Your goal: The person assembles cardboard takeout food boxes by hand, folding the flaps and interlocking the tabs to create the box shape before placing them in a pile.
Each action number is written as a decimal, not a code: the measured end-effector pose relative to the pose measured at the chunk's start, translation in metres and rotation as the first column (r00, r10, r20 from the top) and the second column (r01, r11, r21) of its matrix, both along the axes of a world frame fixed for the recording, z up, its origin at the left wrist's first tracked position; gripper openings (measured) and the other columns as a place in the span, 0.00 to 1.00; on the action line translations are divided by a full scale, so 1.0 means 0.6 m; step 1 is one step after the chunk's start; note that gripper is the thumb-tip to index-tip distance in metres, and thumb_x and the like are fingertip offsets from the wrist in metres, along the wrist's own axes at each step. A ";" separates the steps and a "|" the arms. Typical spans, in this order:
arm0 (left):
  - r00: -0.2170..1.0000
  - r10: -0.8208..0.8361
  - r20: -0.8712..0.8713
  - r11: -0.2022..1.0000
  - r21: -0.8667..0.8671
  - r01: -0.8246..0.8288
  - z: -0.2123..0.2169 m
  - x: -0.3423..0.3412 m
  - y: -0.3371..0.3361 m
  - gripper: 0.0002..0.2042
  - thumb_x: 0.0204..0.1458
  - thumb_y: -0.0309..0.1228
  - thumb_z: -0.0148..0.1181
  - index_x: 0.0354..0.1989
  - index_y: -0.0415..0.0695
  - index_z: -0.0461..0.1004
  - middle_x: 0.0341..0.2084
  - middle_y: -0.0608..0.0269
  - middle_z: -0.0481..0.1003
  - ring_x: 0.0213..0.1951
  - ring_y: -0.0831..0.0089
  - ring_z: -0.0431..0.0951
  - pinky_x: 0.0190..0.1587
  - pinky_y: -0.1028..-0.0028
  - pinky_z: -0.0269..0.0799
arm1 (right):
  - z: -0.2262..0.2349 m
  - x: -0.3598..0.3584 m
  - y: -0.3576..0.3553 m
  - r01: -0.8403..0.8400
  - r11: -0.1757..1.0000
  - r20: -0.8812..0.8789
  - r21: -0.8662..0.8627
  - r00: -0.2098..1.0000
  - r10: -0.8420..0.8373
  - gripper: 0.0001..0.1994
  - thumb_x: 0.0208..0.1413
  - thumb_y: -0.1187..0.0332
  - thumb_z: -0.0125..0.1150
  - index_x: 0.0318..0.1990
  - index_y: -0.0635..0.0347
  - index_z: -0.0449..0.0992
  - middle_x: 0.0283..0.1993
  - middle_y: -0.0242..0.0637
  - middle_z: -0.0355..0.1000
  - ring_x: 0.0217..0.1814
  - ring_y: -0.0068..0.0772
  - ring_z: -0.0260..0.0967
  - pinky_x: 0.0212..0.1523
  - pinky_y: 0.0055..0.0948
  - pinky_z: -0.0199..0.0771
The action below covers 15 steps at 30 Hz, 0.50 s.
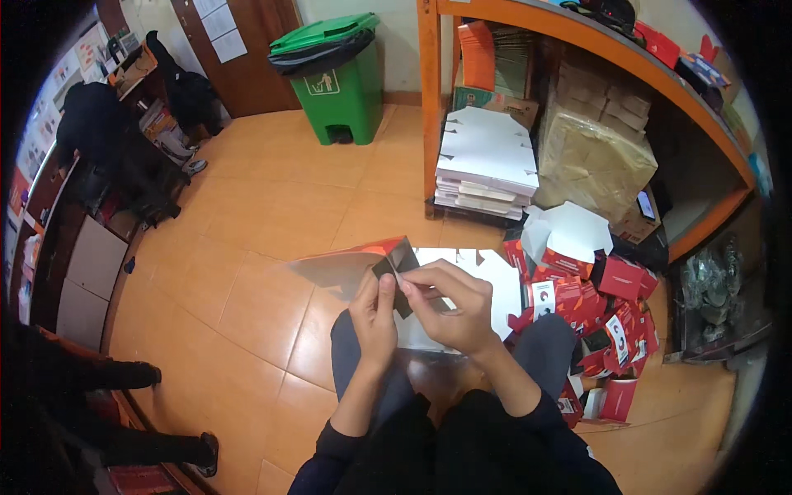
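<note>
Between my hands, above my lap, is a small dark flat piece (pixel 384 267) with a pale edge. My left hand (pixel 375 318) grips its near side, thumb on top. The thumb and fingertips of my right hand (pixel 452 299) pinch at its pale edge; whether a thin layer is coming away there I cannot tell. Just beyond my hands lies a red-orange printed sheet (pixel 363 253), glossy and partly hidden. White cardboard blanks (pixel 501 289) with notched edges lie in front of me, partly covered by my right hand.
A heap of red and white cartons (pixel 606 318) spreads on the floor at my right. Behind it, an orange-framed shelf (pixel 431 124) holds stacked white blanks (pixel 487 148) and a wrapped brown package (pixel 594 161). A green bin (pixel 342 95) stands far ahead. Another person's legs (pixel 140 412) show at left.
</note>
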State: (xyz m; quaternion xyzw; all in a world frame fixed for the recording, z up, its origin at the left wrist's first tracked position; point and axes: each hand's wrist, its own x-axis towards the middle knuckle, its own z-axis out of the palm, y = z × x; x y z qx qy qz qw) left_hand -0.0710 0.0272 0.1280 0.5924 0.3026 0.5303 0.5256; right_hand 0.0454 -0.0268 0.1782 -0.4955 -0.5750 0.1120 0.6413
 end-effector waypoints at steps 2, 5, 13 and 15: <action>0.999 0.042 0.006 0.998 -0.038 -0.042 -0.002 0.001 0.002 0.15 0.64 0.35 0.50 0.40 0.32 0.75 0.39 0.64 0.71 0.34 0.80 0.71 0.33 0.80 0.67 | 0.007 -0.014 0.001 0.004 1.000 -0.112 -0.003 0.994 -0.004 0.05 0.47 0.82 0.64 0.33 0.67 0.79 0.32 0.38 0.76 0.31 0.28 0.77 0.31 0.22 0.80; 0.995 0.104 0.005 0.981 -0.162 -0.102 0.015 -0.002 0.004 0.15 0.64 0.36 0.49 0.41 0.34 0.76 0.39 0.65 0.71 0.34 0.83 0.70 0.30 0.81 0.67 | -0.016 -0.009 0.013 0.101 0.983 0.325 0.155 0.934 -0.148 0.09 0.44 0.82 0.64 0.35 0.64 0.79 0.33 0.37 0.75 0.29 0.33 0.75 0.28 0.24 0.77; 0.969 0.182 0.164 0.983 -0.058 -0.175 0.004 -0.031 0.023 0.15 0.64 0.35 0.48 0.49 0.35 0.71 0.41 0.61 0.74 0.41 0.78 0.75 0.34 0.80 0.74 | -0.031 -0.001 0.015 0.242 0.967 0.657 0.086 0.715 -0.237 0.23 0.46 0.74 0.62 0.53 0.46 0.77 0.40 0.37 0.70 0.44 0.33 0.70 0.42 0.31 0.73; 0.956 0.292 0.035 0.954 -0.077 -0.289 0.020 -0.037 0.029 0.15 0.62 0.36 0.51 0.50 0.37 0.70 0.43 0.57 0.75 0.42 0.74 0.78 0.38 0.74 0.77 | -0.032 0.001 0.003 0.266 0.964 0.654 -0.031 0.735 -0.182 0.27 0.47 0.75 0.60 0.58 0.41 0.74 0.41 0.38 0.69 0.45 0.34 0.70 0.44 0.31 0.72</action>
